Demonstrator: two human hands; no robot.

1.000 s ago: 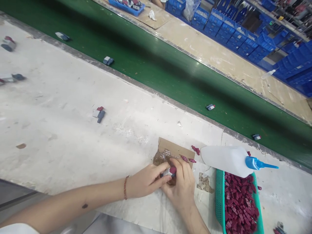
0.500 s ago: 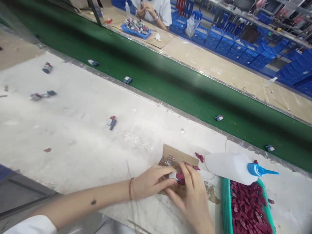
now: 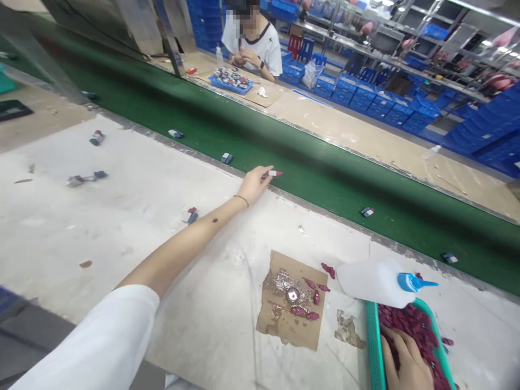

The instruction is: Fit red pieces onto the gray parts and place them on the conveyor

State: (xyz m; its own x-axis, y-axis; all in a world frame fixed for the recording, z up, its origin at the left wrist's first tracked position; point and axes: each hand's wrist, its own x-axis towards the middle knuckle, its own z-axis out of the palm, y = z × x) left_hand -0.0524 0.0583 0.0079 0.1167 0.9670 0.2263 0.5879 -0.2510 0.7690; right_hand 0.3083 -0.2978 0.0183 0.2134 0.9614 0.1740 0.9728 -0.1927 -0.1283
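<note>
My left hand is stretched out over the near edge of the green conveyor belt. Its fingers are closed on a small white and maroon plastic part. Down at the right, my right hand reaches into a green basket of small maroon pieces. Its fingers are slightly apart and lie on the pieces, with the tips partly hidden. Between the hands lies a piece of cardboard with a wet, shiny patch and several maroon pieces on it.
A white bottle with a blue nozzle lies by the basket. Small grey parts rest on the belt, others on the white table. Across the belt a person works behind a blue tray of parts.
My left hand has moved from the cardboard up and away to the belt, carrying the white and maroon part. My right hand has left the cardboard and gone into the basket.
</note>
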